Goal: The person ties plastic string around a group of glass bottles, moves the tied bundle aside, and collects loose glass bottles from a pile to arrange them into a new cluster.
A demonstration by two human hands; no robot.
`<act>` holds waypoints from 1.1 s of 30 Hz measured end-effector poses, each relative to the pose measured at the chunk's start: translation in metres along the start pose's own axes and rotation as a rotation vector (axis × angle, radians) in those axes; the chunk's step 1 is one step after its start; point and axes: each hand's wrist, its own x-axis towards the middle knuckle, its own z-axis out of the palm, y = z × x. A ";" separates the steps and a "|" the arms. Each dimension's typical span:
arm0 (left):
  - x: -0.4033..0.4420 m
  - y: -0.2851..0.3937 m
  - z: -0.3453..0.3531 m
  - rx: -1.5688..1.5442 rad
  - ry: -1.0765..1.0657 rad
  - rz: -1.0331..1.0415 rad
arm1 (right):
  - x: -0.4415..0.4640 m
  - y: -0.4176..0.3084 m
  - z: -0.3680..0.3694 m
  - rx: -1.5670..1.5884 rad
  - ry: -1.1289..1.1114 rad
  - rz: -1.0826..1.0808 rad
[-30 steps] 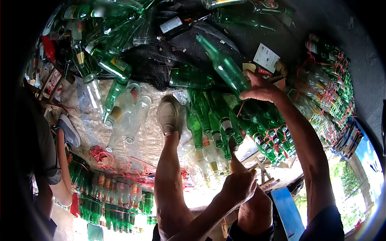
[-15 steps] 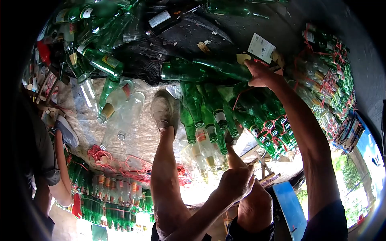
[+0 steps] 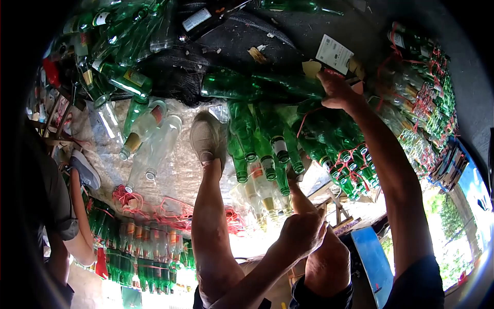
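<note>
My right hand is closed around the neck end of a green glass bottle, which lies on its side. Another green bottle lies to the left, alongside it. My left hand is a closed fist by my knee, and whatever may be inside it is hidden. Between my feet stands a cluster of green bottles, with clear bottles in front of them. Right of these is a bundle of green bottles tied with red string.
Loose bottles are heaped at upper left. Clear bottles lie beside my shoe. Red string is strewn on the ground. Tied bundles are stacked at right. Another person's arm shows at left. A label card lies near my right hand.
The view has shifted slightly. My right hand stays at the bottle's neck, and the bottle lies almost as before. My left fist has barely moved.
</note>
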 end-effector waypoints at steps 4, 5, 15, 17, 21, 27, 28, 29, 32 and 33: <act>-0.002 -0.002 0.001 0.009 0.051 0.016 | -0.036 -0.034 -0.036 0.160 -0.056 0.045; -0.001 -0.001 -0.001 -0.001 0.038 -0.002 | -0.047 -0.039 -0.043 0.200 -0.092 0.088; 0.004 0.005 -0.011 -0.202 -0.019 -0.158 | -0.179 -0.077 -0.059 0.640 -0.076 0.387; 0.012 0.010 -0.017 -0.366 0.057 -0.238 | -0.209 -0.083 -0.061 0.636 -0.008 0.335; 0.025 0.002 -0.012 -0.587 0.242 -0.291 | -0.261 -0.103 -0.054 0.950 0.174 0.324; 0.031 0.020 -0.011 -1.034 0.248 -0.106 | -0.323 -0.162 -0.023 1.412 0.011 0.196; 0.026 0.006 -0.003 -0.895 0.167 -0.165 | -0.330 -0.169 -0.017 1.386 -0.047 0.214; 0.024 0.010 -0.007 -0.771 0.175 -0.247 | -0.335 -0.172 0.003 1.444 -0.094 0.246; 0.021 0.019 -0.009 -0.702 0.138 -0.290 | -0.337 -0.164 0.002 1.138 -0.116 0.107; 0.021 0.026 -0.015 -0.592 0.114 -0.321 | -0.340 -0.159 0.004 1.259 -0.094 0.169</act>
